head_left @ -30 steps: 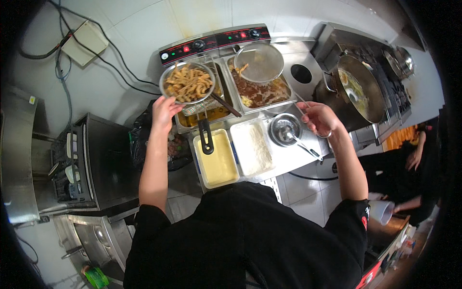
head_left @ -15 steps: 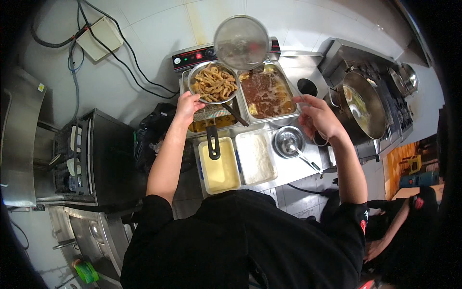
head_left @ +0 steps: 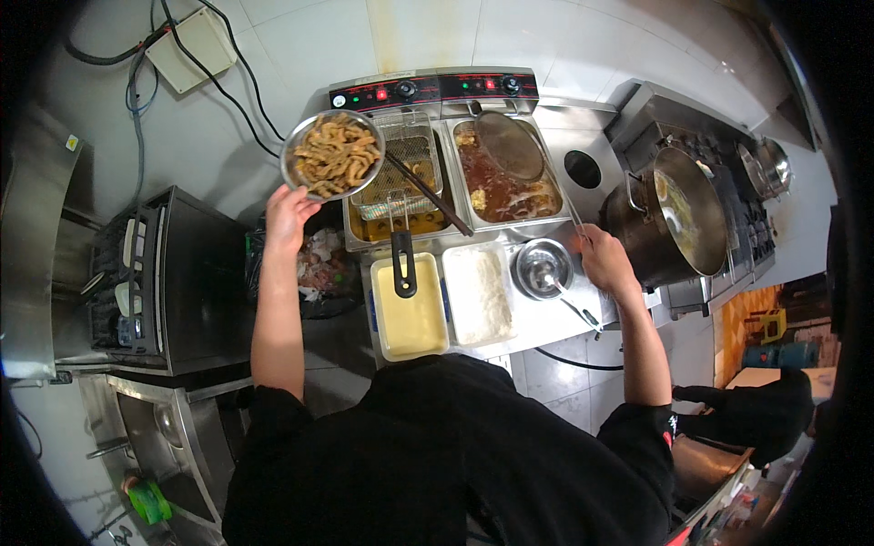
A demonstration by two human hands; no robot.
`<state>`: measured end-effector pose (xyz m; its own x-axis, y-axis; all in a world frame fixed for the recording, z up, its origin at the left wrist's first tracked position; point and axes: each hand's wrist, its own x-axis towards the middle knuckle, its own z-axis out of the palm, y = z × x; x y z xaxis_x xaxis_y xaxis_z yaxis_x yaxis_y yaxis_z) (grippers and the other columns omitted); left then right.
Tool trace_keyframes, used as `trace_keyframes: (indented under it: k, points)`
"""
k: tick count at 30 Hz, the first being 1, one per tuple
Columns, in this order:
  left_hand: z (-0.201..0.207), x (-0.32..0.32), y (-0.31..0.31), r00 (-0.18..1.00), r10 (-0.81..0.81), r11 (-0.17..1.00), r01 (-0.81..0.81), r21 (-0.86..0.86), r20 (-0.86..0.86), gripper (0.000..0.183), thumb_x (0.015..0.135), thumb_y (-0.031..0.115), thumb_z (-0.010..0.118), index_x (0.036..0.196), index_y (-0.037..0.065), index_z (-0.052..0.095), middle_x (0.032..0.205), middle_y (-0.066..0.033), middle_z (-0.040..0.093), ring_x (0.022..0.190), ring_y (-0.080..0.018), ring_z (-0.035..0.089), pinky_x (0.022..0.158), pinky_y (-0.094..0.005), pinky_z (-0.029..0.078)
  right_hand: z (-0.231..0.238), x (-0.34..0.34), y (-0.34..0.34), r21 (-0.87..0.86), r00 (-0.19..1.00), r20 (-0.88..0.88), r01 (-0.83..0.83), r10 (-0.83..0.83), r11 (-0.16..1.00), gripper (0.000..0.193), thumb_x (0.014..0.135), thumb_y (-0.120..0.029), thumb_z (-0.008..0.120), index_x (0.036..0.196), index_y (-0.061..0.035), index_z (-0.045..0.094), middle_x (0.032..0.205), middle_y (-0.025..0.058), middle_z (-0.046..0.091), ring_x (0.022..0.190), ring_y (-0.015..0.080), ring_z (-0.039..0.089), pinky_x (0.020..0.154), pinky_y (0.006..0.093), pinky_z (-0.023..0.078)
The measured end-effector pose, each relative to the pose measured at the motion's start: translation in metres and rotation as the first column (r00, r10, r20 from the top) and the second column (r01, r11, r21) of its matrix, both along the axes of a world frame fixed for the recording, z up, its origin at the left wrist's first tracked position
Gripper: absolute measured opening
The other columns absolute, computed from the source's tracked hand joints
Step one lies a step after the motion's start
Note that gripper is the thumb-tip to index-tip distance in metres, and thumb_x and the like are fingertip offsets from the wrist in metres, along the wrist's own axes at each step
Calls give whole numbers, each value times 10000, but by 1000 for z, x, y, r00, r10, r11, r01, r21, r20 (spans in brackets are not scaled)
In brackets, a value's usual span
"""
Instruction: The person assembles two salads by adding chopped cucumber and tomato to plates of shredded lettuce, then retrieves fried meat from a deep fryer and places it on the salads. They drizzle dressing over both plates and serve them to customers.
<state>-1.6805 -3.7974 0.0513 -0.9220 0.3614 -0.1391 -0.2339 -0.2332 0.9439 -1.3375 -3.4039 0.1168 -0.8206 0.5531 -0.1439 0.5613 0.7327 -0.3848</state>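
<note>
My left hand (head_left: pixel 287 218) grips the near rim of a round metal bowl (head_left: pixel 289 164) heaped with brown fried strips (head_left: pixel 335 153). The bowl is held beside the left fryer tank, in which a wire basket (head_left: pixel 405 150) with a black handle (head_left: pixel 403 264) sits. Dark chopsticks (head_left: pixel 428 193) lie across that tank. In my right hand (head_left: pixel 608 261) is the long handle of a round mesh skimmer (head_left: pixel 508 146). Its disc lies tilted over the right fryer tank's foaming, reddish-brown oil (head_left: pixel 501 188), where pale yellow pieces float along the edges.
Nearer me stand a tray of yellow batter (head_left: pixel 407 323), a tray of white powder (head_left: pixel 480 309) and a small metal pot (head_left: pixel 522 273) with a ladle. A large pot (head_left: pixel 628 232) is at right. A bin bag (head_left: pixel 332 264) stands left; another person (head_left: pixel 760 414) is lower right.
The bowl of fried strips has moved left, away from above the left tank. The skimmer's disc has come down from in front of the control panel onto the right tank.
</note>
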Motion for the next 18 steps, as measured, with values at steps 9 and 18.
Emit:
trace_keyframes:
  k: [9,18]
  points:
    - [0,49,-57,994,113,992,-113,46,4,163,908,106,558,1055,38,583,950,-76,680,812,-181,670,687,-296,520,-28,-7,-9,-114,983,-165,58,-76,992,327,887,-108,451,1174,-15,577,1020,289,629,964,468,596,844,520,469]
    - [-19,89,-78,972,203,973,-214,85,120,180,900,93,602,1068,45,561,960,-105,662,812,-218,665,654,-300,529,-112,-40,-9,75,999,-45,33,-29,997,394,853,-126,478,1230,-22,529,914,284,657,867,456,634,802,531,496]
